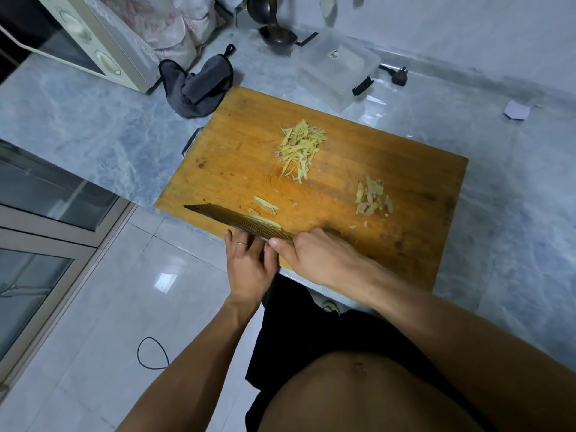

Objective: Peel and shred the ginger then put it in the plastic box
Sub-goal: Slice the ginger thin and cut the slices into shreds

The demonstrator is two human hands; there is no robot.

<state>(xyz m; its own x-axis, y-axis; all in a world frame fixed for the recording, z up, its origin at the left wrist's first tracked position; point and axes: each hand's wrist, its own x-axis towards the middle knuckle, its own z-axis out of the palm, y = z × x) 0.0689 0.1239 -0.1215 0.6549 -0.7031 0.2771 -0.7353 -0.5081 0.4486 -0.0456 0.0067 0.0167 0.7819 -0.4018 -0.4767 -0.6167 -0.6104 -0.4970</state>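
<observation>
Wooden cutting board (pixel 389 182) on the desk (pixel 93 120) carries one pile of shredded ginger (pixel 300 149), one heap of peels (pixel 372 198) and a few slices (pixel 265 205). Right hand (pixel 314 257) fingers grip the cleaver (pixel 237 221); left hand (pixel 249 266) fingers curl on ginger beside the blade. One plastic box (pixel 336 68) stands behind.

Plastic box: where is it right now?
In the head view, the plastic box sits on the counter beyond the cutting board's far right corner, near the ladle.
</observation>
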